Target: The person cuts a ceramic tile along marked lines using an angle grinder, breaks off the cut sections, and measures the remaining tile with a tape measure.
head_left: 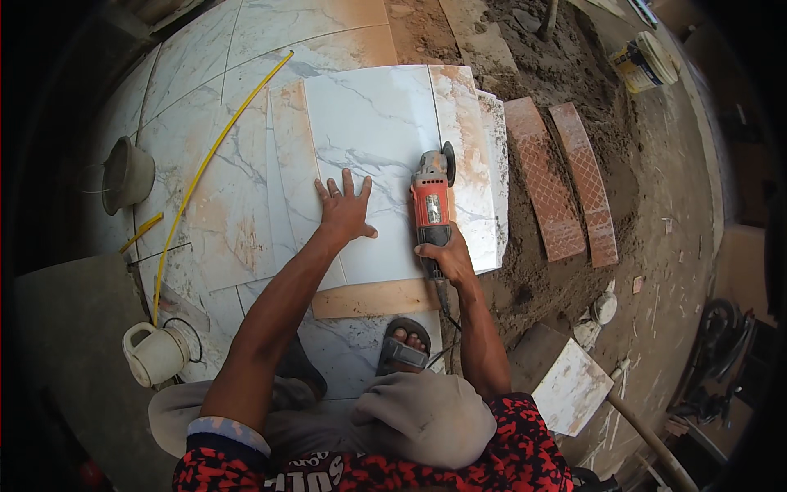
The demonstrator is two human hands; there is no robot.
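Note:
My right hand (447,251) is wrapped round the black rear grip of a red angle grinder (429,201). The grinder's dark disc (448,162) stands on edge at the right side of a white marble-patterned tile (373,107), close to a dark line there; whether it touches or spins I cannot tell. Flat on the same tile rests my left hand (346,211), its fingers spread and holding nothing. Under this tile lie more tiles, among them a dusty one (466,156) showing at the right. The grinder's cord runs back past my right wrist.
A yellow measuring tape strip (215,152) curves across the floor tiles at left. Near it are a grey bucket (129,175) and a cream jug (156,354). Two reddish patterned strips (544,176) lie on soil at right. A paint bucket (643,62) stands far right. My sandalled foot (405,346) is close.

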